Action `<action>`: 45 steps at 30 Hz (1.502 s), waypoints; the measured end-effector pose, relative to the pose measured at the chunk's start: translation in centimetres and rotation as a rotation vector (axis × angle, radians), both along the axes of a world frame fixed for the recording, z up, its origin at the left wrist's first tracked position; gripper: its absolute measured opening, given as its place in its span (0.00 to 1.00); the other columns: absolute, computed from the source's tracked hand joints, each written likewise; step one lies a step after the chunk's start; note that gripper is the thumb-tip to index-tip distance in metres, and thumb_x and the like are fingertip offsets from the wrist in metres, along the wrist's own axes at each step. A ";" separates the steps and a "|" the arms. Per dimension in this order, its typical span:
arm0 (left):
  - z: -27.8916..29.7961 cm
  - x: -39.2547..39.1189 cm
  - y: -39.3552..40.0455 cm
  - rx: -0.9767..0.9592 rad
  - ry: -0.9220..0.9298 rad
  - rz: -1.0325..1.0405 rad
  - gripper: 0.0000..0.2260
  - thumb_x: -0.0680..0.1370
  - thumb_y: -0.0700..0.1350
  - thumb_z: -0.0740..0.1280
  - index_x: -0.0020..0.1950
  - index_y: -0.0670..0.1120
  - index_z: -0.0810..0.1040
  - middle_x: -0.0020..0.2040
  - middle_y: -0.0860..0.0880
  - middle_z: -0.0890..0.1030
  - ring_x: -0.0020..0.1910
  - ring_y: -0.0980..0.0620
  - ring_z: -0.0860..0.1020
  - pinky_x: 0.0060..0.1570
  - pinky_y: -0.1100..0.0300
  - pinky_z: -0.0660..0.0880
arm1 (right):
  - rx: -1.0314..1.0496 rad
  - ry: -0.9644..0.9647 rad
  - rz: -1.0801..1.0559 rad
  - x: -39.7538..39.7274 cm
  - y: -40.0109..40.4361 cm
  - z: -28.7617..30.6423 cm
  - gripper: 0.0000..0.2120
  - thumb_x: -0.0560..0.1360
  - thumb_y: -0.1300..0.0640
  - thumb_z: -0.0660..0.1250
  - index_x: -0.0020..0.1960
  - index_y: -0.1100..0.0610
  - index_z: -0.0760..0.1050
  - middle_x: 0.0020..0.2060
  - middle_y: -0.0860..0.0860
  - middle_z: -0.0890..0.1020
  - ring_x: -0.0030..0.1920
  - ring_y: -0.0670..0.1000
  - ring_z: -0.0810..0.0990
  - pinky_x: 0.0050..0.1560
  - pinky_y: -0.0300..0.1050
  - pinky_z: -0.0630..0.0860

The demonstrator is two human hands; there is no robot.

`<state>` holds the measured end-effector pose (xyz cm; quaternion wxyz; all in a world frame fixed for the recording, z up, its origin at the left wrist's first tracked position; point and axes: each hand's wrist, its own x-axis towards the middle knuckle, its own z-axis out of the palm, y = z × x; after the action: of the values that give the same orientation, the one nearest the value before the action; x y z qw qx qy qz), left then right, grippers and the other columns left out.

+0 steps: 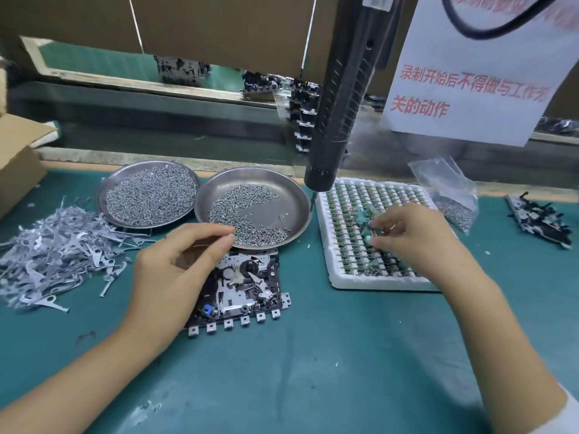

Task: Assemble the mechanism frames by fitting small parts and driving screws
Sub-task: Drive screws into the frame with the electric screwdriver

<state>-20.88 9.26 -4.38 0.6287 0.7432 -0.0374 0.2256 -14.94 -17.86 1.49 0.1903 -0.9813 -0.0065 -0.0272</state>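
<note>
A flat black-and-silver rectangular mechanism frame (242,289) lies on the teal worktop (313,371), directly under and right of the left hand (175,264); its long axis runs left to right, slightly tilted, its row of square metal tabs pointing toward the person. The left hand's thumb and forefinger are pinched together above the frame's far edge; what is held cannot be told. Small green parts are gripped by the right hand (407,233) over the white foam tray (335,270). A round steel dish of screws (282,195) sits just beyond the left hand.
</note>
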 end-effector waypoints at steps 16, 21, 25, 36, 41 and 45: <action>0.2 -0.2 -0.2 -0.019 -0.034 -0.036 0.08 0.68 0.42 0.71 0.46 0.51 0.82 0.46 0.55 0.83 0.41 0.63 0.80 0.45 0.73 0.74 | 0.507 -0.181 0.146 -2.1 3.4 -0.7 0.07 0.69 0.62 0.75 0.36 0.51 0.82 0.33 0.41 0.83 0.35 0.40 0.81 0.39 0.32 0.76; 0.0 -0.2 0.0 0.035 -0.053 -0.073 0.08 0.69 0.42 0.70 0.47 0.51 0.82 0.46 0.53 0.83 0.43 0.60 0.81 0.46 0.71 0.74 | 0.861 0.067 0.278 -2.4 8.4 -1.9 0.03 0.71 0.63 0.73 0.40 0.58 0.81 0.36 0.51 0.85 0.35 0.47 0.83 0.38 0.41 0.80; -0.1 -0.1 -0.1 0.056 -0.086 -0.107 0.10 0.70 0.40 0.70 0.49 0.51 0.82 0.44 0.50 0.83 0.41 0.61 0.80 0.42 0.73 0.73 | 1.161 0.201 0.246 -2.3 10.1 -2.9 0.02 0.72 0.63 0.72 0.41 0.61 0.79 0.39 0.53 0.86 0.36 0.46 0.83 0.36 0.35 0.77; -0.7 0.2 0.2 -0.023 -0.007 -0.164 0.10 0.71 0.43 0.71 0.49 0.55 0.83 0.43 0.53 0.84 0.41 0.56 0.81 0.45 0.64 0.78 | 1.239 0.283 0.269 -3.0 10.0 -4.4 0.11 0.66 0.67 0.75 0.47 0.56 0.84 0.44 0.53 0.86 0.45 0.47 0.84 0.46 0.35 0.77; -0.7 0.2 0.1 -0.030 -0.003 -0.203 0.09 0.70 0.42 0.71 0.47 0.54 0.83 0.42 0.53 0.84 0.39 0.55 0.82 0.44 0.64 0.77 | 1.243 0.271 0.302 -3.2 10.1 -4.3 0.10 0.68 0.68 0.73 0.49 0.60 0.83 0.43 0.53 0.86 0.45 0.47 0.84 0.45 0.33 0.77; -0.6 0.2 0.1 -0.036 -0.007 -0.214 0.09 0.70 0.42 0.72 0.47 0.53 0.84 0.42 0.53 0.84 0.39 0.56 0.82 0.43 0.66 0.77 | 1.245 0.267 0.322 -3.2 10.1 -4.3 0.10 0.69 0.68 0.72 0.50 0.61 0.83 0.44 0.53 0.86 0.47 0.48 0.84 0.47 0.34 0.77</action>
<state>-20.68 9.38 -5.01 0.6624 0.7228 -0.1146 0.1604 -18.11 -7.77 -2.77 0.7236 -0.6694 -0.1128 0.1248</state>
